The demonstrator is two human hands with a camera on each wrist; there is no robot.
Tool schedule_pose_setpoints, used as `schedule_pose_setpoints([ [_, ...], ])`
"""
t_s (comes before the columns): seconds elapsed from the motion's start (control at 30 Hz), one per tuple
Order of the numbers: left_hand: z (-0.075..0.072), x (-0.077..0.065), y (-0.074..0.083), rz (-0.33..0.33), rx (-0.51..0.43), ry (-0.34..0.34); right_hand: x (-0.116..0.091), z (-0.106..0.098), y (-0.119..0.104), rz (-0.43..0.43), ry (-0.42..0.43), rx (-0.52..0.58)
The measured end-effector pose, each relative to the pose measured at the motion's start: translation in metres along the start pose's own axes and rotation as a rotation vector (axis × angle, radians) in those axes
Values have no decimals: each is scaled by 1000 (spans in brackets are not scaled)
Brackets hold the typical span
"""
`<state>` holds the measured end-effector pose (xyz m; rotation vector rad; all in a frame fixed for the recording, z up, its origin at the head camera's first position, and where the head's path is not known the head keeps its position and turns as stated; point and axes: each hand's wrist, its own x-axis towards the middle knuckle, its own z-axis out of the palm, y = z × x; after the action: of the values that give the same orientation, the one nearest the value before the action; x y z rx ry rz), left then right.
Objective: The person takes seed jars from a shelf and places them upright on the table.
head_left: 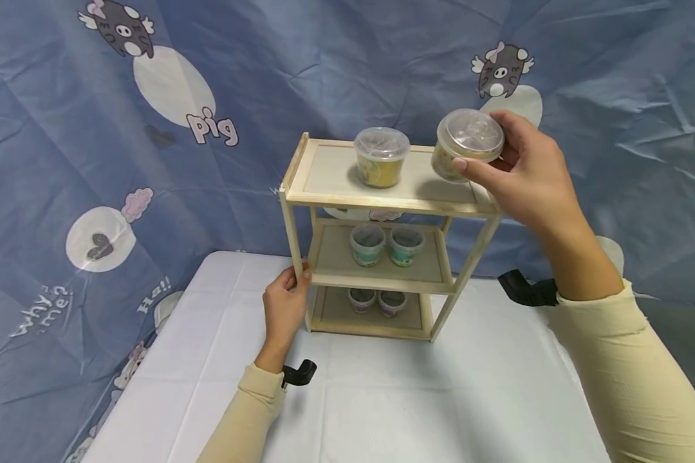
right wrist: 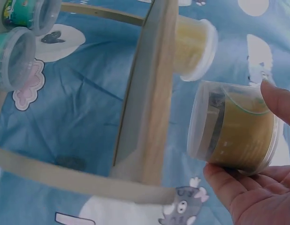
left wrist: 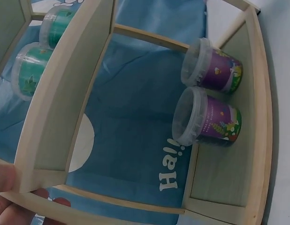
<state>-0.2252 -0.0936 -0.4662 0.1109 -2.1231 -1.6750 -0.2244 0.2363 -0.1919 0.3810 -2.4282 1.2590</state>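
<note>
My right hand [head_left: 529, 170] grips a clear lidded tub with a yellow label [head_left: 469, 145], tilted a little above the right end of the top shelf [head_left: 324, 168]. In the right wrist view this tub [right wrist: 239, 129] sits between thumb and fingers, apart from the shelf edge. A similar yellow tub [head_left: 381, 157] stands upright on the top shelf, left of it. My left hand [head_left: 286, 302] holds the left post of the wooden rack beside the middle shelf; in the left wrist view its fingertips [left wrist: 18, 213] wrap the wood.
Two green-labelled tubs [head_left: 367, 244] stand side by side on the middle shelf. On the bottom shelf are two purple-labelled tubs [left wrist: 222, 119]. The rack is on a white-covered table [head_left: 382, 399], close to a blue patterned cloth [head_left: 324, 64] behind it.
</note>
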Motion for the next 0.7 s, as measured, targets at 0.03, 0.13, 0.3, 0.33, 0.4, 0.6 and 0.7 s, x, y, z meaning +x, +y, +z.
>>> schedule_pose_setpoints([
  [0.03,-1,0,0,-5,2,-2,-4,-2,0,-5,1,23],
  [0.13,-2,-1,-1,-16,8,-9,-16,-8,1,-12,15,46],
  [0.3,-3,-1,-3,-18,11,-21,-39,-23,3,-12,58,30],
  [0.33,-3,-1,-3,-17,10,-20,-45,-26,5,-7,63,27],
  [0.4,-3,0,-3,-13,9,-15,-55,-32,8,-1,75,17],
  [0.6,-2,3,-1,-6,-1,-21,-82,-45,23,-17,111,-5],
  [0.7,-2,4,0,-14,-12,-25,-95,-51,34,-9,128,-25],
])
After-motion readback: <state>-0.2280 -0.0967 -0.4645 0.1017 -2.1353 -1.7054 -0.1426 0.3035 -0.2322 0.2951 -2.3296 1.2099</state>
